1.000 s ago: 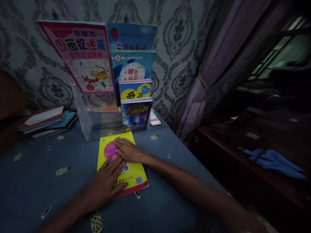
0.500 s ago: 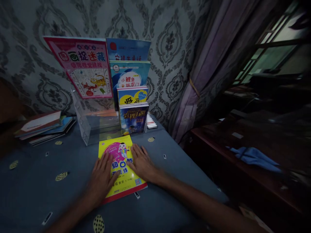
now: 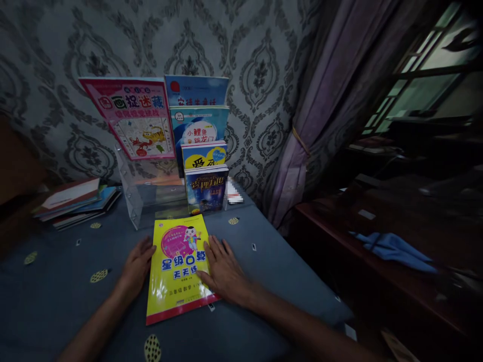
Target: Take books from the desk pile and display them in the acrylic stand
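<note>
A yellow workbook (image 3: 177, 269) with a red bottom edge lies flat on the blue patterned tablecloth (image 3: 56, 291). My left hand (image 3: 138, 264) rests at the book's left edge, fingers touching the edge. My right hand (image 3: 222, 269) lies flat on the book's right side, fingers stretched out over the cover. Neither hand holds anything. Just behind the book stands a clear acrylic stand (image 3: 147, 198) with several upright children's books, a dark blue one (image 3: 206, 188) at the front.
A large pink book (image 3: 132, 118) leans at the stand's back left. A low stack of books (image 3: 75, 201) lies at the far left. A purple curtain (image 3: 305, 125) hangs on the right, beside a dark wooden surface with a blue cloth (image 3: 392, 249).
Both hands slid apart from the middle of the yellow book's cover to its left and right sides, uncovering the cover. The view shifted down slightly.
</note>
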The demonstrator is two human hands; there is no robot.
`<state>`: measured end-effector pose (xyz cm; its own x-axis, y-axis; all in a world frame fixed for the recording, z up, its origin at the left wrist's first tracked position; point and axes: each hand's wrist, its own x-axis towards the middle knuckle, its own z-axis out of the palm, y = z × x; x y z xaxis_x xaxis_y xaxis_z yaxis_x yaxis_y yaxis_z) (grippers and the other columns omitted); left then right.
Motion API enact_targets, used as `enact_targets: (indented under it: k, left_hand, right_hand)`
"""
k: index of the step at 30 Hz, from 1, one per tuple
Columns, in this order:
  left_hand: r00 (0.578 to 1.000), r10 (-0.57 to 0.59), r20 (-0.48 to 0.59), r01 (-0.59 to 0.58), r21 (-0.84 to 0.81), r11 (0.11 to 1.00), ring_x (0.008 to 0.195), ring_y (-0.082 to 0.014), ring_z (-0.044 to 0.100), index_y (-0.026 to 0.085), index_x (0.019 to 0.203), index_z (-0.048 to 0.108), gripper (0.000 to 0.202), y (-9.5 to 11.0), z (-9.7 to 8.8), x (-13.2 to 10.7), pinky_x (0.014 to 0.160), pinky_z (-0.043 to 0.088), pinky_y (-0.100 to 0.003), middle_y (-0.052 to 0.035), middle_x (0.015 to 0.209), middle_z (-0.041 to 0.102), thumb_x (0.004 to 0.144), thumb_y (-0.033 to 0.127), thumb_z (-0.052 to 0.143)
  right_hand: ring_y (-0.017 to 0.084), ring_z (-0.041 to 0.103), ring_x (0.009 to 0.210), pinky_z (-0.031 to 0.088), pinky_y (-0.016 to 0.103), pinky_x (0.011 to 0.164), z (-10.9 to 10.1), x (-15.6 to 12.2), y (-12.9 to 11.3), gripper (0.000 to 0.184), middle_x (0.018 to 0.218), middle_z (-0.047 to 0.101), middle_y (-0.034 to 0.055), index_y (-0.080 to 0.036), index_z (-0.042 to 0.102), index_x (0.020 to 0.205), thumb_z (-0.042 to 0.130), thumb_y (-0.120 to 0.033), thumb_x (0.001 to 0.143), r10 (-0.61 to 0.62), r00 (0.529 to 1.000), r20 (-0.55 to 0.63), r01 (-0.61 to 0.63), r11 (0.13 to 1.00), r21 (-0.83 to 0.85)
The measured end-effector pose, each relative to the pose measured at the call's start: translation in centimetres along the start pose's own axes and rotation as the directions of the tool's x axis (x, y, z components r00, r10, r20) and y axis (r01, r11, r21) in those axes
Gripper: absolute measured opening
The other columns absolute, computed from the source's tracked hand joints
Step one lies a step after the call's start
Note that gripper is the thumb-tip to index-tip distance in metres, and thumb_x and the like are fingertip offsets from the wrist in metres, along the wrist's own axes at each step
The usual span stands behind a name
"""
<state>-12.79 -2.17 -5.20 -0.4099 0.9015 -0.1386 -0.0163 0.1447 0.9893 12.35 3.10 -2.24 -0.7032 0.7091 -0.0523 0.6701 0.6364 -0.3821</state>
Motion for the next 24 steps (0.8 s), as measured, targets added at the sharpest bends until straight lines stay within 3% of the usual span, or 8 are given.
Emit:
enact_targets:
  k: [2,4,8,11,14,17,20,24]
  left_hand:
    - [0.981,-0.178,0.082,0.189,-0.153,0.970,0.093,-0.0349,0.077,0.018,0.125,0.054,0.051,0.6,0.5,-0.8,0.076,0.065,-0.047,-0.0137,0.103,0.077,0.081,0.040,0.069]
    - [0.954,-0.253,0.160,0.289,-0.271,0.918,0.090,-0.0370,0.077,0.017,0.115,0.057,0.051,1.3,1.2,-1.6,0.076,0.065,-0.049,-0.0133,0.095,0.079,0.073,0.036,0.078]
    - [0.935,-0.273,0.228,0.344,-0.391,0.854,0.087,-0.0380,0.077,0.016,0.112,0.058,0.065,2.7,1.9,-3.0,0.072,0.064,-0.045,-0.0144,0.095,0.079,0.059,0.031,0.093]
    - [0.941,-0.237,0.243,0.327,-0.463,0.823,0.080,-0.0356,0.077,0.016,0.116,0.057,0.075,3.6,2.0,-3.5,0.067,0.064,-0.040,-0.0147,0.095,0.079,0.055,0.030,0.098]
    - [0.943,-0.214,0.253,0.319,-0.517,0.794,0.077,-0.0330,0.078,0.018,0.127,0.054,0.087,4.3,2.2,-3.8,0.066,0.064,-0.038,-0.0135,0.098,0.078,0.053,0.028,0.099]
    - [0.943,-0.173,0.285,0.306,-0.529,0.792,0.076,-0.0317,0.077,0.018,0.136,0.049,0.096,4.9,2.5,-4.2,0.065,0.063,-0.036,-0.0144,0.101,0.078,0.054,0.028,0.099]
    - [0.943,-0.123,0.309,0.274,-0.510,0.815,0.075,-0.0310,0.077,0.019,0.138,0.049,0.095,5.5,2.8,-4.4,0.065,0.063,-0.036,-0.0146,0.102,0.078,0.058,0.031,0.097]
    - [0.962,-0.021,0.271,0.153,-0.475,0.867,0.084,-0.0311,0.077,0.023,0.138,0.053,0.088,6.6,2.6,-3.8,0.072,0.062,-0.038,-0.0131,0.109,0.077,0.062,0.039,0.094]
  right_hand:
    - [0.037,0.015,0.155,0.011,0.056,0.127,0.0,-0.1,0.0,0.080,0.163,0.025,0.0274,0.002,0.033,0.155,0.044,-0.054,0.099,-0.015,1.000,0.004,0.015,1.000,0.014]
    - [0.037,0.014,0.155,0.010,0.056,0.127,-0.1,-0.2,0.1,0.079,0.163,0.024,0.0275,0.002,0.033,0.155,0.046,-0.052,0.099,-0.014,1.000,0.017,0.013,0.999,0.031]
    - [0.035,0.011,0.156,0.010,0.056,0.126,0.0,-0.3,1.0,0.079,0.166,0.020,0.0240,-0.004,0.034,0.156,0.051,-0.051,0.096,0.004,0.999,0.032,-0.009,0.986,0.165]
    - [0.036,0.018,0.155,0.015,0.058,0.125,0.8,0.0,2.3,0.079,0.166,0.024,0.0194,-0.012,0.037,0.156,0.054,-0.055,0.092,0.035,0.998,-0.058,-0.011,0.929,0.369]
    - [0.038,0.043,0.143,0.037,0.058,0.116,2.1,0.6,3.5,0.088,0.155,0.046,0.0192,-0.017,0.036,0.156,0.062,-0.059,0.084,0.095,0.978,-0.185,0.048,0.760,0.648]
    - [0.033,0.070,0.105,0.060,0.046,0.083,2.7,1.4,4.3,0.099,0.126,0.067,0.0172,-0.018,0.036,0.154,0.073,-0.063,0.074,0.169,0.970,-0.173,0.072,0.482,0.873]
    - [0.023,0.071,0.071,0.051,0.028,0.050,1.8,1.9,4.5,0.091,0.093,0.072,0.0091,-0.016,0.052,0.139,0.083,-0.061,0.065,0.203,0.976,-0.079,0.019,0.281,0.960]
    - [0.020,0.070,0.069,0.046,0.022,0.047,-1.9,2.3,3.9,0.056,0.083,0.073,0.0069,-0.018,0.066,0.103,0.082,-0.060,0.070,0.078,0.989,-0.126,0.104,0.235,0.966]
